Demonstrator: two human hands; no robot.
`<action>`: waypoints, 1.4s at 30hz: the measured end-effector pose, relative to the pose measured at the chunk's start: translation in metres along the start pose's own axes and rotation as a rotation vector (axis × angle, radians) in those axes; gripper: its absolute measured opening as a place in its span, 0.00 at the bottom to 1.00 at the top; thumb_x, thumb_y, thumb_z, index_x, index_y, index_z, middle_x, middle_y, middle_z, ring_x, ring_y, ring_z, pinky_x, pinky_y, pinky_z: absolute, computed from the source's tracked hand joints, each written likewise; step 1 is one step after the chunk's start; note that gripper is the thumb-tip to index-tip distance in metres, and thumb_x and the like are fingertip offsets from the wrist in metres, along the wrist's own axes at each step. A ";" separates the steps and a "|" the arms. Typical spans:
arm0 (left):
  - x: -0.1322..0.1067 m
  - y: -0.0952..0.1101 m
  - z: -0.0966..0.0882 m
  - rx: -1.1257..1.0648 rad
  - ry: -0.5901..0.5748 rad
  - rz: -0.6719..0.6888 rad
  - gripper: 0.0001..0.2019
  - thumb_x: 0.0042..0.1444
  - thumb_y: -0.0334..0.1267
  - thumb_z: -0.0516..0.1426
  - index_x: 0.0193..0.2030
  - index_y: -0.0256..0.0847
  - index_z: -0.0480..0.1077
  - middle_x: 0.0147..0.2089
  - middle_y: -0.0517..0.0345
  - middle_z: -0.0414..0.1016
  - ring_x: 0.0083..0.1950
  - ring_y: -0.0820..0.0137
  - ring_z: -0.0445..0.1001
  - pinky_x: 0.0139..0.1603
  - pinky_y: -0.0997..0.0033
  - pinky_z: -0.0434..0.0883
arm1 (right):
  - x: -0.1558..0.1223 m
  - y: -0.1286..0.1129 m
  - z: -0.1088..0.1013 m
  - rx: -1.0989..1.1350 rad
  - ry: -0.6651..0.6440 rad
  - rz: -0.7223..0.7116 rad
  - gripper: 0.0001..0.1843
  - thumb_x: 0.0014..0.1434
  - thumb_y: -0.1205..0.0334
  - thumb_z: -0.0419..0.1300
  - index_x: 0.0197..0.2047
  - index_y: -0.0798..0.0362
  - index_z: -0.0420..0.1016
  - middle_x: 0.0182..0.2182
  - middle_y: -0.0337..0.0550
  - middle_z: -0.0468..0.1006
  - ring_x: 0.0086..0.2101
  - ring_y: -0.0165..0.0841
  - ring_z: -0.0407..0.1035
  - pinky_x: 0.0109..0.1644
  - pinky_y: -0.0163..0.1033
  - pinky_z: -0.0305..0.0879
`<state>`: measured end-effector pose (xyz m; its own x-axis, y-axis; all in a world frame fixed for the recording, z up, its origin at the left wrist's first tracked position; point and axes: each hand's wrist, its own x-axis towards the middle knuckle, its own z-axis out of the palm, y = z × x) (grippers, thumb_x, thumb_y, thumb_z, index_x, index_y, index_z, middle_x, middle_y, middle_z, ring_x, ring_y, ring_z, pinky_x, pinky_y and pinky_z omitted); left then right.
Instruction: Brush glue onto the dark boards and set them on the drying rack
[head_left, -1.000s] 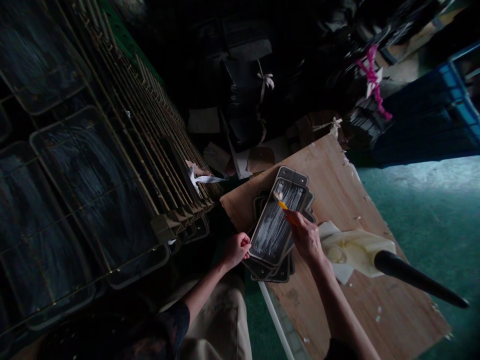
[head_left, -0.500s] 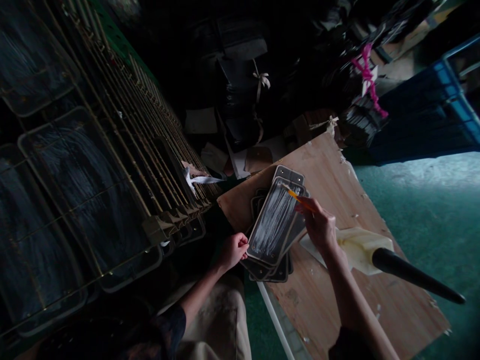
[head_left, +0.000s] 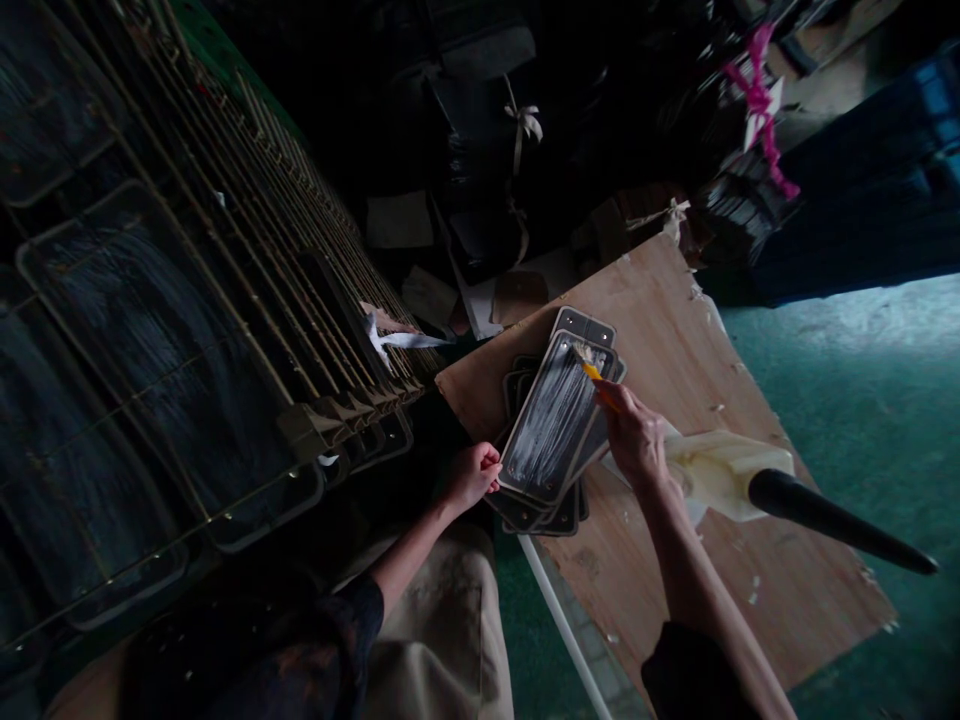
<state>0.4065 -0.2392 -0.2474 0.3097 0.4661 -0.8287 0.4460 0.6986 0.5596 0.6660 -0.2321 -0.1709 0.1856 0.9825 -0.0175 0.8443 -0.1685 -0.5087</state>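
My right hand grips a yellow-handled brush, its bristles against the far end of a dark rectangular panel with rounded corners. White streaks of a wet-looking coating run along the panel's length. With its fingers closed, my left hand pinches the panel's near left edge. Beneath it lies an uneven pile of similar dark panels with small studs near their ends. Right of my right wrist, a translucent bottle with a long black nozzle lies on its side, partly behind my forearm.
The pile sits on a plywood board. To the left stands a wire rack with several streaked dark panels on it. Tied dark bundles are at the back. A blue crate stands at the far right on the green floor.
My right hand and the brush have shifted slightly across the panel's far end, with more bristle showing. My left hand keeps the panel's edge. The whole view has tilted a little.
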 end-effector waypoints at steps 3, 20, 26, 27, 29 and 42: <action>-0.002 0.001 0.000 -0.004 0.002 -0.002 0.03 0.54 0.27 0.54 0.31 0.37 0.64 0.21 0.67 0.68 0.18 0.76 0.72 0.17 0.82 0.65 | -0.030 -0.010 -0.001 0.054 -0.074 0.011 0.13 0.69 0.60 0.50 0.53 0.51 0.70 0.38 0.44 0.78 0.35 0.32 0.74 0.36 0.33 0.65; -0.010 0.003 0.000 -0.076 0.012 -0.002 0.05 0.54 0.24 0.56 0.30 0.35 0.64 0.22 0.66 0.68 0.18 0.77 0.72 0.18 0.83 0.66 | -0.190 -0.097 0.010 0.201 -0.234 0.232 0.12 0.69 0.61 0.49 0.51 0.51 0.69 0.35 0.43 0.80 0.31 0.32 0.76 0.32 0.32 0.67; -0.011 0.007 -0.001 -0.083 -0.003 -0.034 0.07 0.54 0.20 0.54 0.31 0.35 0.66 0.22 0.66 0.69 0.18 0.78 0.70 0.20 0.80 0.68 | -0.174 -0.108 0.018 0.404 -0.125 0.356 0.12 0.68 0.61 0.50 0.52 0.49 0.69 0.35 0.39 0.80 0.35 0.31 0.76 0.38 0.32 0.70; -0.011 0.007 -0.001 -0.083 -0.005 -0.038 0.08 0.53 0.20 0.53 0.31 0.35 0.66 0.22 0.66 0.70 0.18 0.78 0.70 0.21 0.80 0.69 | -0.170 -0.108 0.022 0.452 -0.115 0.383 0.12 0.68 0.60 0.50 0.52 0.50 0.69 0.35 0.39 0.80 0.35 0.31 0.76 0.38 0.32 0.70; -0.011 0.006 -0.001 -0.082 -0.005 -0.039 0.08 0.52 0.19 0.53 0.31 0.35 0.66 0.23 0.65 0.70 0.18 0.78 0.70 0.21 0.79 0.69 | -0.165 -0.104 0.031 0.541 -0.113 0.433 0.12 0.68 0.59 0.49 0.51 0.50 0.69 0.34 0.39 0.80 0.34 0.31 0.76 0.39 0.33 0.71; -0.012 0.008 -0.001 -0.013 -0.002 0.007 0.07 0.50 0.21 0.57 0.32 0.35 0.66 0.21 0.68 0.67 0.19 0.78 0.72 0.18 0.85 0.66 | -0.105 -0.039 0.012 0.375 0.400 0.449 0.13 0.66 0.58 0.52 0.51 0.53 0.69 0.33 0.41 0.80 0.33 0.32 0.77 0.41 0.38 0.72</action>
<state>0.4057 -0.2389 -0.2334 0.3147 0.4699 -0.8247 0.4327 0.7023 0.5653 0.6075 -0.3278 -0.1593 0.7063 0.7077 -0.0139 0.4264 -0.4411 -0.7897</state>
